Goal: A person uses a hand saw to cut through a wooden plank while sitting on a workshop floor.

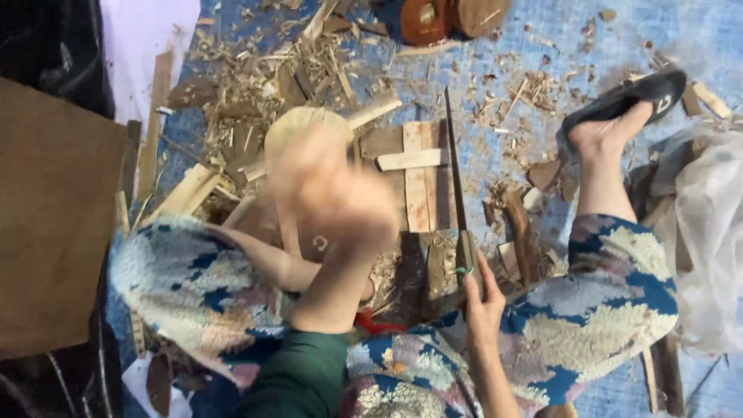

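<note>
My left hand (333,203) is blurred by motion at the centre of the head view. It looks closed around a pale, round-topped wooden piece (300,128) that sticks out above the fingers. My right hand (484,300) grips the wooden handle of a long thin blade (451,159). The blade points away from me and lies along the right edge of a block of short planks (422,193) on the floor. The two hands are about a hand's width apart, above my lap in patterned blue cloth.
Wood shavings and offcuts (255,70) cover the blue mat (503,46). Two reddish-brown round wooden pieces (427,19) lie at the top. My foot in a black sandal (628,101) is at the upper right. A brown board (54,217) stands at the left, a white plastic bag (712,232) at the right.
</note>
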